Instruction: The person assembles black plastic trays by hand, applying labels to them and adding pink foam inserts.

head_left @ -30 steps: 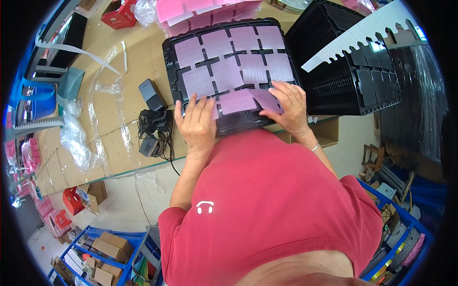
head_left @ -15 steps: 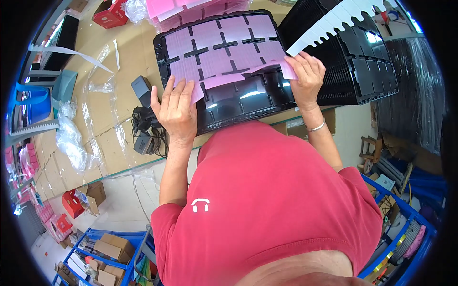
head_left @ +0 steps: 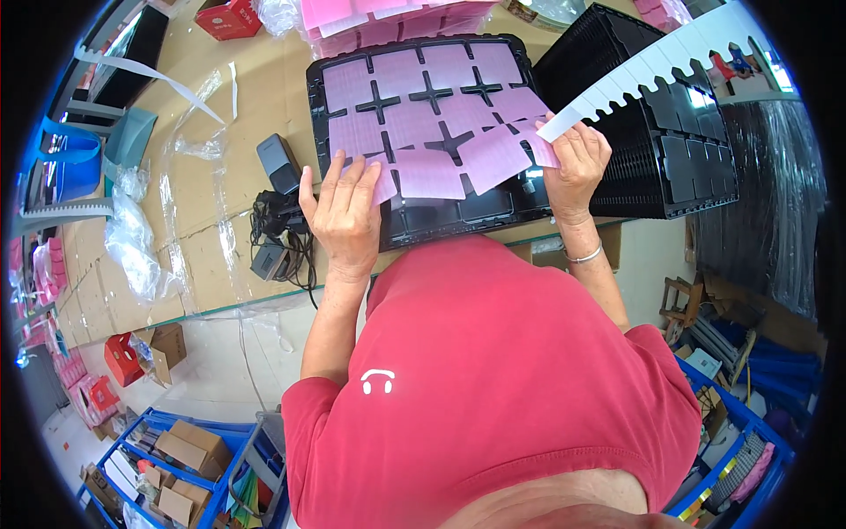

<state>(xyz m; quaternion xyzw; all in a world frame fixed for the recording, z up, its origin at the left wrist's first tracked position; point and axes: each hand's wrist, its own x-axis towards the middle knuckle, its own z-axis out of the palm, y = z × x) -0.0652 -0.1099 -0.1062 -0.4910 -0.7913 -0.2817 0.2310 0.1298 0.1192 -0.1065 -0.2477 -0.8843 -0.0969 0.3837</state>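
While the left hand [head_left: 342,222] grips the near left corner of a pink sheet [head_left: 430,173] between its fingers, its thumb hidden from sight, the fingers of the right hand [head_left: 575,169] pinch the near right corner, the near edge raised between them. The sheet lies over a black tray [head_left: 432,217], whose crosspieces show through its cross-shaped openings and whose nearest compartments show below the raised edge. Left of the tray a grey device [head_left: 280,165] rests on the table [head_left: 273,93], with black cables [head_left: 302,256] bunched close by; to the right stands a stack of black trays [head_left: 692,167], a white toothed strip [head_left: 648,72] passing in front of it, and beyond the tray sits a pink pile [head_left: 405,25]
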